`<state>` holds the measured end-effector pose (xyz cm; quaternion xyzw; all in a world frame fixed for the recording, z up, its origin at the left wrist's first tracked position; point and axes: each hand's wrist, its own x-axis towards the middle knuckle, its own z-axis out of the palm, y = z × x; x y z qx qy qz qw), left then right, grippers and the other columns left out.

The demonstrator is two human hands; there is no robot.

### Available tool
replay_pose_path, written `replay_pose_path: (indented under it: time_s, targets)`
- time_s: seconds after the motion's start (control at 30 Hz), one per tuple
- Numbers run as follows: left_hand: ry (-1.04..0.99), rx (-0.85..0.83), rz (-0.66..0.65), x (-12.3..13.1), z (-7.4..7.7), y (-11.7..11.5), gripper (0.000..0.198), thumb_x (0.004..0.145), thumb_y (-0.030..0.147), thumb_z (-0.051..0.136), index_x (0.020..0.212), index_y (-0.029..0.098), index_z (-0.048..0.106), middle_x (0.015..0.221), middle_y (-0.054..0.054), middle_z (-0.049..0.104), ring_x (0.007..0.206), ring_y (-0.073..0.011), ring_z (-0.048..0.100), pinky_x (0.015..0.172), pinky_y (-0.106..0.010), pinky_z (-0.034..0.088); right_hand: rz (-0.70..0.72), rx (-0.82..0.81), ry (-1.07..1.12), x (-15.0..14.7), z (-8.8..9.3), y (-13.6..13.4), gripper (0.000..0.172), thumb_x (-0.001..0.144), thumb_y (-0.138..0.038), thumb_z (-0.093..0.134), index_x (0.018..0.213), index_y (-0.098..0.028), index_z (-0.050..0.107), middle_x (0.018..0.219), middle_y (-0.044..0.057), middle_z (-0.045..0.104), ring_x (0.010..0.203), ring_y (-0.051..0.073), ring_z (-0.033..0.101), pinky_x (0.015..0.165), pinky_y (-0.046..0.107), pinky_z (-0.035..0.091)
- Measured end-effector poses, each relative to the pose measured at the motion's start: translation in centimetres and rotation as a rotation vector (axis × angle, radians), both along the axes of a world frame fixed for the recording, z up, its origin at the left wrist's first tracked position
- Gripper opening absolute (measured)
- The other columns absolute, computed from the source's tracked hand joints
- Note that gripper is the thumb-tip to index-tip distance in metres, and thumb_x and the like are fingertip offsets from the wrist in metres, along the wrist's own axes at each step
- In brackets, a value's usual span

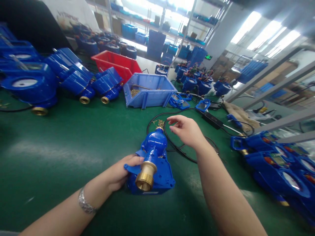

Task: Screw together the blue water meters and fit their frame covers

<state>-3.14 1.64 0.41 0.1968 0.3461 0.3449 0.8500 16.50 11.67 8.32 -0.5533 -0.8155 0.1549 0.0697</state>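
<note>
A blue water meter (155, 144) with threaded brass ends lies on the green bench in front of me, its blue plastic housing (162, 173) underneath. My left hand (125, 168) grips the meter's left side, thumb on top and fingers partly hidden. Beyond the meter's far end, my right hand (184, 129) hovers near a small pile of brass screws (160, 123). Its fingers are bent and apart, and nothing shows between them. A black cable (177, 150) loops over the bench beside the meter, passing below my right hand.
A light-blue bin (152, 93) holding screws stands at the back, with a red bin (115, 64) behind it. More water meters (29, 78) line the left side, and others (283, 170) stand at right. A black tool (212, 120) and blue frames (180, 101) lie behind my right hand.
</note>
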Motion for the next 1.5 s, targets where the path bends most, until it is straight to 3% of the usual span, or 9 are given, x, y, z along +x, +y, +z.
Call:
replay_pose_path:
  time_s: [0.2,0.43,0.63,0.83,0.97,1.1,1.2,1.3,1.5]
  targets:
    - [0.048,-0.041,0.097,-1.0,-0.2,1.3,0.023,0.062,0.031,0.077,0.072,0.012,0.070,0.072,-0.005,0.073,0.069,-0.0169,0.065,0.068,-0.024,0.050,0.000,-0.056,-0.260,-1.4,-5.3,4.9,0.017,0.088,-0.026,0.057,0.099,-0.013,0.062,0.101,0.007,0.063,0.093,0.019,0.061,0.083,0.038,0.050]
    - [0.061,-0.032,0.072,-1.2,-0.4,1.4,0.018,0.068,0.026,0.071,0.077,0.011,0.069,0.075,-0.006,0.073,0.070,-0.0180,0.066,0.072,-0.027,0.050,-0.027,-0.102,-0.341,-2.4,-7.3,5.9,0.026,0.089,-0.030,0.056,0.108,-0.012,0.057,0.109,0.009,0.059,0.096,0.020,0.059,0.083,0.040,0.050]
    - [0.066,-0.037,0.080,-1.2,-0.3,1.4,0.015,0.069,0.025,0.071,0.076,0.012,0.069,0.075,-0.006,0.073,0.070,-0.0169,0.066,0.068,-0.024,0.050,-0.130,-0.093,-0.144,-1.7,-8.0,5.6,0.025,0.090,-0.031,0.055,0.107,-0.014,0.058,0.112,0.009,0.058,0.099,0.021,0.058,0.086,0.042,0.048]
    - [0.070,-0.028,0.056,-1.3,-0.4,1.3,0.017,0.070,0.025,0.070,0.081,0.012,0.069,0.079,-0.007,0.073,0.073,-0.0187,0.067,0.072,-0.027,0.051,-0.304,-0.171,0.296,0.1,-8.4,5.1,0.021,0.091,-0.031,0.053,0.101,-0.013,0.058,0.099,0.006,0.061,0.086,0.017,0.061,0.076,0.036,0.052]
    - [0.054,-0.018,0.027,-1.4,-0.4,1.3,0.021,0.070,0.027,0.070,0.083,0.012,0.069,0.083,-0.008,0.073,0.076,-0.0195,0.067,0.074,-0.028,0.051,-0.333,-0.308,0.613,1.1,-8.1,3.4,0.021,0.092,-0.033,0.049,0.094,-0.012,0.056,0.083,0.003,0.062,0.070,0.013,0.062,0.065,0.029,0.054]
    - [0.059,-0.032,0.009,-1.5,-0.2,1.4,0.023,0.067,0.024,0.072,0.087,0.012,0.070,0.085,-0.008,0.074,0.077,-0.0194,0.067,0.074,-0.028,0.052,-0.264,-0.455,0.736,2.2,-6.5,0.1,0.018,0.081,-0.033,0.056,0.081,-0.015,0.051,0.069,0.002,0.060,0.059,0.012,0.061,0.062,0.029,0.053]
    - [0.071,-0.039,0.030,-1.5,-0.3,1.3,0.020,0.065,0.020,0.073,0.083,0.012,0.070,0.080,-0.007,0.073,0.072,-0.0174,0.066,0.070,-0.026,0.052,-0.151,-0.571,0.670,2.5,-4.7,-2.3,0.016,0.073,-0.029,0.059,0.076,-0.015,0.052,0.062,0.001,0.059,0.055,0.013,0.059,0.058,0.028,0.051]
    - [0.076,-0.029,0.033,-1.5,-0.3,1.3,0.017,0.065,0.020,0.072,0.080,0.012,0.069,0.078,-0.006,0.072,0.068,-0.0164,0.065,0.067,-0.025,0.051,-0.023,-0.624,0.510,2.1,-3.0,-3.5,0.007,0.076,-0.020,0.055,0.073,-0.014,0.056,0.059,-0.001,0.055,0.053,0.011,0.055,0.053,0.024,0.046]
    - [0.104,0.006,0.004,-1.4,0.0,1.4,0.018,0.066,0.022,0.070,0.082,0.013,0.068,0.075,-0.007,0.070,0.071,-0.0189,0.064,0.071,-0.028,0.050,0.150,-0.524,0.171,0.5,-1.1,-3.3,0.015,0.081,-0.008,0.050,0.069,-0.015,0.056,0.056,-0.003,0.052,0.050,0.009,0.048,0.051,0.021,0.034]
